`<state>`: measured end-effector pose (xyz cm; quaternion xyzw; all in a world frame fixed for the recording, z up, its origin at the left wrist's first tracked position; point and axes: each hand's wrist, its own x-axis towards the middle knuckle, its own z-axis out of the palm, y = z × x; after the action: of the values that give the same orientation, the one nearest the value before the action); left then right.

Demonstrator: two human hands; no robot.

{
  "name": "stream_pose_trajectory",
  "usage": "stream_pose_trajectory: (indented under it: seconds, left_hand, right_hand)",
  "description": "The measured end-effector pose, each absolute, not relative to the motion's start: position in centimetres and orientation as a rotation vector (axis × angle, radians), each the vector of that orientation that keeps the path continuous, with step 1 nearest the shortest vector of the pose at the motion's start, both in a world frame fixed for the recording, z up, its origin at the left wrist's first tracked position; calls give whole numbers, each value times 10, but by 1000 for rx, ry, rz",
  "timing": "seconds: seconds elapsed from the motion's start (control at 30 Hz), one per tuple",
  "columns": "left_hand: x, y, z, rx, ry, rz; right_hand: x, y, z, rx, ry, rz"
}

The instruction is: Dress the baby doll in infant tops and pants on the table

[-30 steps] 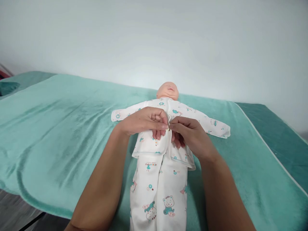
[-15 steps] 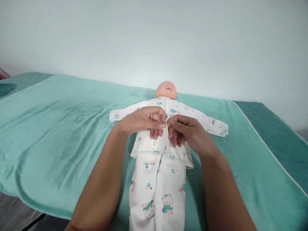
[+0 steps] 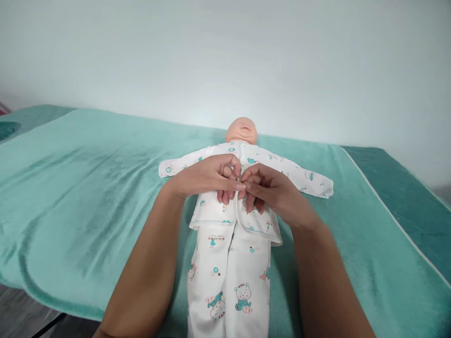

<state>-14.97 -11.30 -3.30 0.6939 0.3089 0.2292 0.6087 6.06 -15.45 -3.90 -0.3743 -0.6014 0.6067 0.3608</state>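
Note:
A baby doll (image 3: 242,129) lies on its back, dressed in a white printed baby jacket (image 3: 218,212) and matching trousers (image 3: 243,272). Over the middle of its chest, my left hand (image 3: 220,176) pinches the jacket's front edge between thumb and fingers. My right hand (image 3: 266,185) pinches the other side of the front opening, its fingertips touching those of the left. Both hands are closed; whatever small fastening sits between the fingertips is hidden. Below the hands the two jacket edges lie close together at the centre line. The doll's sleeves stretch out to both sides.
A light green plush blanket (image 3: 88,188) with wrinkles at the left covers the table. A darker green cover (image 3: 405,197) shows at the right. Behind stands a plain pale wall (image 3: 225,61). Grey floor (image 3: 21,312) appears at the lower left.
My right hand has moved slightly left, so the fingertips of both hands now meet. The jacket's two front edges have come closer together.

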Motion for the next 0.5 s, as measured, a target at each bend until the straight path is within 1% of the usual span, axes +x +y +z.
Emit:
stream_pose_trajectory:
  seconds: [0.17,0.33,0.5]
  left_hand:
    - [-149,-113,-33,1611,718,517]
    - [-152,-109,-38,1594,595,518]
    - [-152,-108,-39,1598,575,527]
  right_hand:
    - [60,-155,-39,-993,-1560,1542]
    - [58,-156,-38,-1013,-1543,1544]
    - [57,-156,-38,-1018,-1577,1540]
